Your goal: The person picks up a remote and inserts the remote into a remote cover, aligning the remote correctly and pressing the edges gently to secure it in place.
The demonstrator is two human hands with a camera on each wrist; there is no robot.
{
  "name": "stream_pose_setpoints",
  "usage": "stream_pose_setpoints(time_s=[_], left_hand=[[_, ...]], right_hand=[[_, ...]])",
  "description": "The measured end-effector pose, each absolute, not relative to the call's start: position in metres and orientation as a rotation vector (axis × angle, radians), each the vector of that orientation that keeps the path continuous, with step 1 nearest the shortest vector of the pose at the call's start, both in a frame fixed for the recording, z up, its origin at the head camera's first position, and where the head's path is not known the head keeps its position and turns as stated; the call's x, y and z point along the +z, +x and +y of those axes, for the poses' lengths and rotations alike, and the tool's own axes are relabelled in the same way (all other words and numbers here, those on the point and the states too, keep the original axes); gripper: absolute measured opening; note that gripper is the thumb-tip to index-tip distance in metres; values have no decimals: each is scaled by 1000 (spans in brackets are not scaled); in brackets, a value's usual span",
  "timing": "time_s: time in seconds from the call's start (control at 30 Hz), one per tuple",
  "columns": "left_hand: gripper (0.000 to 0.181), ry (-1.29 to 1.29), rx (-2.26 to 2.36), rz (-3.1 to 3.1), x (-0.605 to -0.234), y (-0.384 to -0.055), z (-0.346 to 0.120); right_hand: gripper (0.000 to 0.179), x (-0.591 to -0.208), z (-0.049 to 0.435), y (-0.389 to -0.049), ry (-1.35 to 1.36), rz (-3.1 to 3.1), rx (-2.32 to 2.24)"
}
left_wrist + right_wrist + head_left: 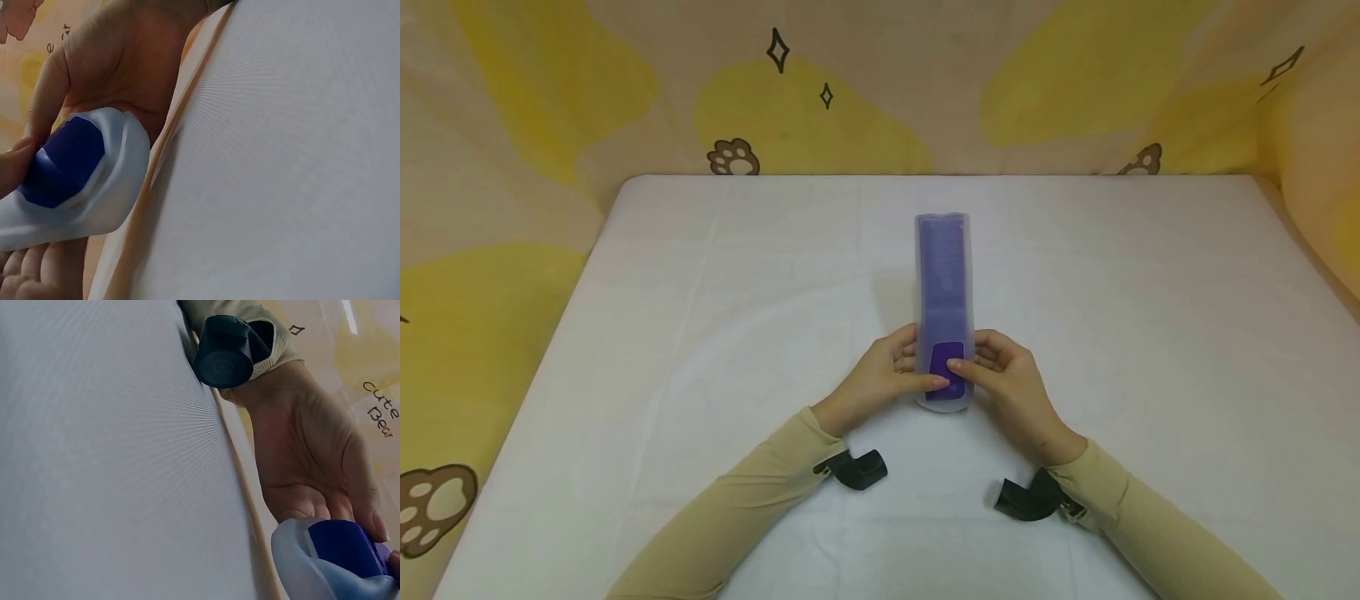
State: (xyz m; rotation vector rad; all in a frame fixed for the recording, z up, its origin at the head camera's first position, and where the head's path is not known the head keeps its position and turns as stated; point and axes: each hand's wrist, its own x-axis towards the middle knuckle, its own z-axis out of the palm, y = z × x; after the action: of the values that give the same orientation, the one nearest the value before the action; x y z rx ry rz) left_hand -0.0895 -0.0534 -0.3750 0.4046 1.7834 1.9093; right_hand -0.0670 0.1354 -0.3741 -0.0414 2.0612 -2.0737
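A long, narrow case (943, 271) of translucent bluish plastic, with a dark purple latch (942, 353) near its lower end, is held between both hands over the middle of the table. From its left side the left hand (880, 371) grips the case, thumb lying on the latch and fingers behind. The right hand (1018, 387) holds the opposite side, its thumb on the latch slightly higher. In the left wrist view, the case's rounded end (128, 169) lies near the palm. The right wrist view shows that end (292, 556) below the right palm. Anything inside is unclear.
A white cloth covers the table (775, 250). Behind it and at the sides hangs a yellow and cream patterned cloth (865, 50). Black wrist-worn devices sit at the left cuff (861, 469) and right cuff (1028, 500).
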Motion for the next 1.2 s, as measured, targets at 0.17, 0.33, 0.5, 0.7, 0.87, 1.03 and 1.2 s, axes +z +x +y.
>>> stream_pose_setpoints(time_s=[0.17,0.33,0.5,0.7,0.87,1.03,1.2], left_hand=[[62,324,1830,1783,-374,-90,-54],[52,315,1684,1766,-373,-91,-57],[43,358,1668,1790,-374,-91,-56],[40,413,1679,1808,-377,-91,-56],[41,451,1668,1834,-375,-91,-57],[40,462,1651,1871,-374,-91,-56],[43,422,1646,1886,-375,-91,-55]], right_hand=[[21,-375,134,-67,-5,1896,-2249],[15,-376,133,-67,1,1770,-2398],[14,-376,133,-67,1,1734,-2419],[21,-375,134,-67,-34,1740,-2368],[34,-373,134,-67,-63,1775,-2304],[38,-373,134,-68,-94,1817,-2290],[34,-375,133,-67,-93,1800,-2355]])
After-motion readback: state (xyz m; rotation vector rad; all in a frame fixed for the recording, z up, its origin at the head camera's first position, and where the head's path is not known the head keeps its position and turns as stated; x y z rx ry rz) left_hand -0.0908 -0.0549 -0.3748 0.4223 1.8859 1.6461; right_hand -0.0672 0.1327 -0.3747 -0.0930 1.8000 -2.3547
